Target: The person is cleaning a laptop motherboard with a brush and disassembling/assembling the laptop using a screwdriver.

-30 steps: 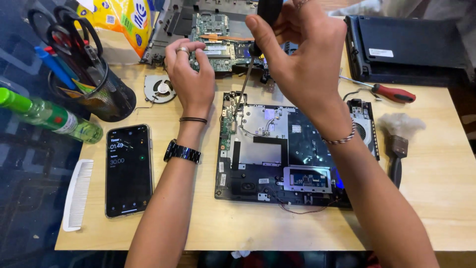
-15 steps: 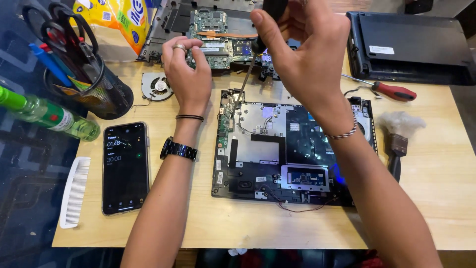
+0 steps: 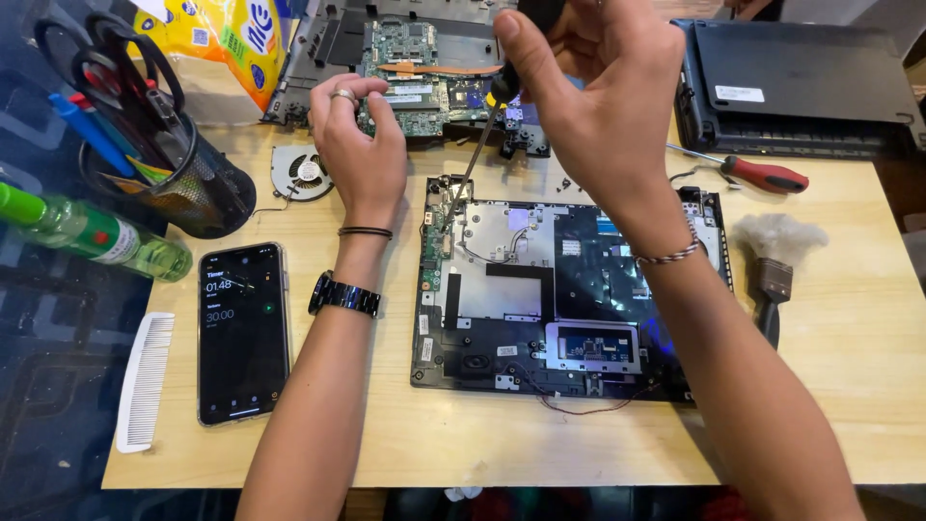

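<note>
An opened laptop base lies in the middle of the wooden table, its inner metal plate and touchpad board showing. My right hand grips a black-handled screwdriver, held upright, its tip resting at the base's upper left corner. My left hand is curled, fingers bent, beside a green motherboard that lies just behind the base; whether it pinches something small is hidden. A watch and a thin band sit on the left wrist.
A phone showing a timer and a white comb lie at left. A mesh pen cup, a green bottle and a small fan stand behind. A red-handled screwdriver, a brush and a black laptop cover are at right.
My right hand with the screwdriver has stayed over the base's upper left corner; my left hand has shifted slightly. The view has drifted a little.
</note>
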